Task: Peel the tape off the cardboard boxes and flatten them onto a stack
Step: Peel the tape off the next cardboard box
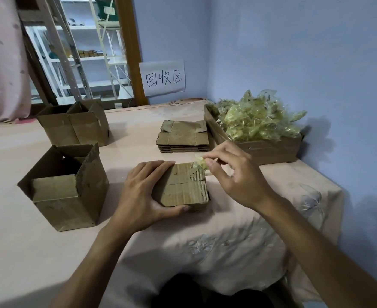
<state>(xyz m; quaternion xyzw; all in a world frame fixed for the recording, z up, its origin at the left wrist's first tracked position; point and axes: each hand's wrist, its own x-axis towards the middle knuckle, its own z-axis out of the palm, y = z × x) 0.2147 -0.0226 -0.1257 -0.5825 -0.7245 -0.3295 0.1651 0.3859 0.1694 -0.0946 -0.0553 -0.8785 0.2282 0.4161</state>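
Five boxes, one flattened stack — two hands

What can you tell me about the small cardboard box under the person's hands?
The small cardboard box is brown corrugated board, worn, its top flaps closed with a seam across the middle and torn paper near the far right corner. It sits upright on the pink tablecloth. The left hand grips its left side, fingers over the top, thumb on the near face. The right hand pinches crumpled yellowish tape at that corner.
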